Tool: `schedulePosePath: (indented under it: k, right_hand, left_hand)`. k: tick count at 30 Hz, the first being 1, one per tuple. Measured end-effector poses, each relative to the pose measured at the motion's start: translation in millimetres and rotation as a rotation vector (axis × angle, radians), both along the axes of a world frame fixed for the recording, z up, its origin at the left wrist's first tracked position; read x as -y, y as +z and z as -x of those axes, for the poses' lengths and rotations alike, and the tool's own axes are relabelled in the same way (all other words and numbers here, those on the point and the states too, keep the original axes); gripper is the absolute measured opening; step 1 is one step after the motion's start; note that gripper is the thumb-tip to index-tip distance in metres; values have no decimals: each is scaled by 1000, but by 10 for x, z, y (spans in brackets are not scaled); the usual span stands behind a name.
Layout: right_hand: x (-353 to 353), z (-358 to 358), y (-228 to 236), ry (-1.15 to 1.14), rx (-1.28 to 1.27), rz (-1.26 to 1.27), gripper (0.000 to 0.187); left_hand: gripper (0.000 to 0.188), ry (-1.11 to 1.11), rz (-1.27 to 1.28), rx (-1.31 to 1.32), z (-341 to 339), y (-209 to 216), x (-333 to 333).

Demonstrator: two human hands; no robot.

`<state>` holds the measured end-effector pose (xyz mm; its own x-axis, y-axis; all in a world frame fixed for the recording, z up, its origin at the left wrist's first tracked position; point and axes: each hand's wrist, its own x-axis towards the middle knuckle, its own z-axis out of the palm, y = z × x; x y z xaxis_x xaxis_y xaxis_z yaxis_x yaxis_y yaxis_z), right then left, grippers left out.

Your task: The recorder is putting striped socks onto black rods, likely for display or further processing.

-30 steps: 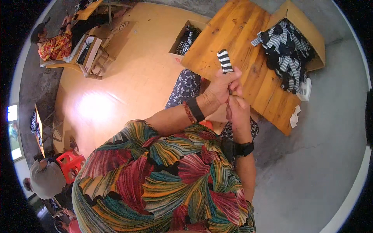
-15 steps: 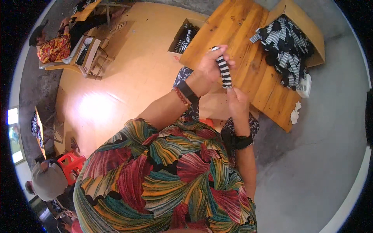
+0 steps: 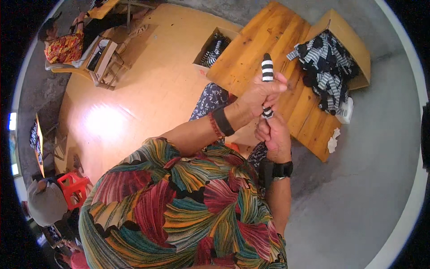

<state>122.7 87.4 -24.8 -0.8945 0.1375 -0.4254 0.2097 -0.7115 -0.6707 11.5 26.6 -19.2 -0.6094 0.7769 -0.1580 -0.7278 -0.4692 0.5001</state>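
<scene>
A black-and-white striped knitted tube (image 3: 267,71) with a rounded black tip stands nearly upright in front of me. My left hand (image 3: 262,95) is closed around its middle, so that part is hidden. Just below, my right hand (image 3: 274,134) pinches the tube's lower end, where a short striped piece shows between the two hands. Both hands are over the near edge of a wooden table, above my lap.
On the wooden table (image 3: 251,49) a tipped cardboard box (image 3: 358,49) spills a heap of striped knitted pieces (image 3: 329,67). Beside it are a white packet (image 3: 345,110) and torn paper (image 3: 333,141). Another box (image 3: 197,62) stands left of the table. Other people sit further left.
My left hand has moved from the tube's upper side to grip round its middle. The tube has turned more upright and shifted right; my right hand has come lower and curled its fingers.
</scene>
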Motion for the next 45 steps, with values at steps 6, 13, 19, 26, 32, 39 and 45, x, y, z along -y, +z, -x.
schedulePosePath:
  k: [6,13,19,26,32,39,45]
  right_hand:
    - [131,9,-138,-162,67,-427,20]
    - [60,32,101,-157,82,-418,22]
    - [75,-215,-148,-91,113,-945,26]
    - [10,-287,-251,-144,3,-1065,24]
    - [21,-191,-66,-86,-46,-1153,25]
    - [144,-124,-180,-93,60,-795,20]
    - [276,48,-201,-324,158,-518,20]
  left_hand:
    - [21,-1,19,-23,-60,-153,17]
    - [27,-51,-38,4,11,-122,71]
    - [22,-1,-146,-56,213,-81,95]
    - [28,-137,-337,0,113,2,98]
    - [25,-196,-250,-58,174,-52,142]
    - [8,114,140,-47,-163,42,51]
    - [15,134,183,-161,-285,-304,69]
